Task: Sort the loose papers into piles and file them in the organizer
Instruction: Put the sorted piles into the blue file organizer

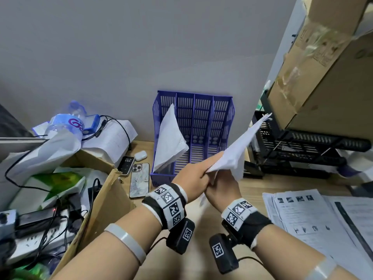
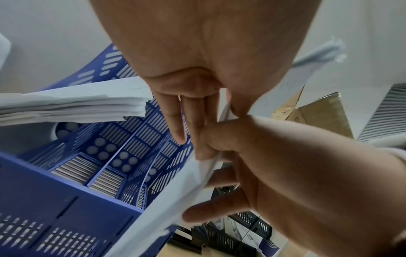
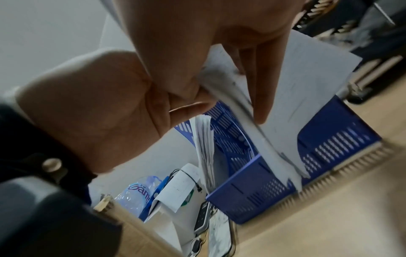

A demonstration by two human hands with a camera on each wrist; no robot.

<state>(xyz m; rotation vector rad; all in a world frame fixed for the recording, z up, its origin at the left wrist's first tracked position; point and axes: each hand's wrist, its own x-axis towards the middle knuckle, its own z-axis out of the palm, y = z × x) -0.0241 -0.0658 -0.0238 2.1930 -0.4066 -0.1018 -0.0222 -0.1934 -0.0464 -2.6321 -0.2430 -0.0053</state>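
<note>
A blue slotted organizer stands against the wall with several compartments. Its leftmost slot holds a leaning stack of white papers, which shows in the left wrist view as filed papers. Just in front of the organizer and above the desk, both hands grip one sheaf of white papers at its lower corner. My left hand pinches it from the left and my right hand from below. The sheaf slants up to the right, over the organizer's right side. More loose printed papers lie on the desk at right.
An open cardboard box of clutter and cables sits at left, with a water bottle behind it. Two phones and an earbud case lie left of the organizer. A black wire rack and a big carton crowd the right.
</note>
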